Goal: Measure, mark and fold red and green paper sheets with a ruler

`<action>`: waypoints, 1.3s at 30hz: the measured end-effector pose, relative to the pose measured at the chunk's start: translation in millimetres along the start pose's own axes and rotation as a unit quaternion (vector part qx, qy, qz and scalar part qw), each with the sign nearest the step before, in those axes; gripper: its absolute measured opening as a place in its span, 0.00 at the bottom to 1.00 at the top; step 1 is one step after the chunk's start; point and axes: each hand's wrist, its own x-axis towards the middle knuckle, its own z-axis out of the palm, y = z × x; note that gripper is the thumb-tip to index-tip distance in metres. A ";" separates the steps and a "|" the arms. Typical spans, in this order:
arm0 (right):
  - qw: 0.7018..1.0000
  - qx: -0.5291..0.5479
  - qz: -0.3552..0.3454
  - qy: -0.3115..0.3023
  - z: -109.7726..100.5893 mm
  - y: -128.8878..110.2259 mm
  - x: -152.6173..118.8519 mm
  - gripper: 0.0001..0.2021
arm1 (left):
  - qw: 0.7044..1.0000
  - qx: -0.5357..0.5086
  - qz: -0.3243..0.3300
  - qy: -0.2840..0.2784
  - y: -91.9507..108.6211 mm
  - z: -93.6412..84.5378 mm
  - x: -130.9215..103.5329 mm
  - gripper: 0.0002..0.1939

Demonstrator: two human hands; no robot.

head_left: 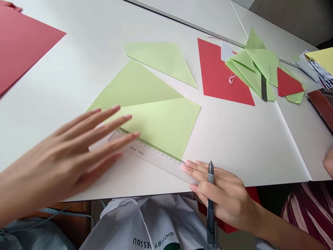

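Observation:
A light green sheet of paper (161, 121) lies in front of me, with a fold or overlapping edge running across it. Along its near edge rests a clear ruler (156, 158) with black markings. My left hand (75, 149) is spread over the paper's left part and the ruler's left end, slightly blurred; whether it presses down I cannot tell. At the ruler's other end, the fingertips of my right hand (226, 194) touch the plastic. That same hand grips a dark pen (211, 201), its tip pointing away from me.
Behind lies another green piece (161, 60). Red paper (221, 76), stacked green cutouts (260, 66) and a dark strip (264, 88) are to the right. A large red sheet (26, 45) is at left. Another person's hand (329, 162) shows at the right edge.

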 end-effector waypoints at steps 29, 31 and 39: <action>0.976 -0.127 -0.106 -0.138 -9.1 1.1 33.0 0.18 | 0.998 0.000 -0.044 -0.033 70.5 17.2 2.7 0.29; 0.978 -0.143 -0.085 -0.122 -8.2 -6.7 10.8 0.08 | 0.998 0.010 -0.057 -0.023 66.8 17.8 6.1 0.29; 0.995 -0.087 0.011 -0.045 -26.7 -4.4 -50.3 0.13 | 0.966 0.075 -0.224 -0.106 31.8 -2.1 56.0 0.32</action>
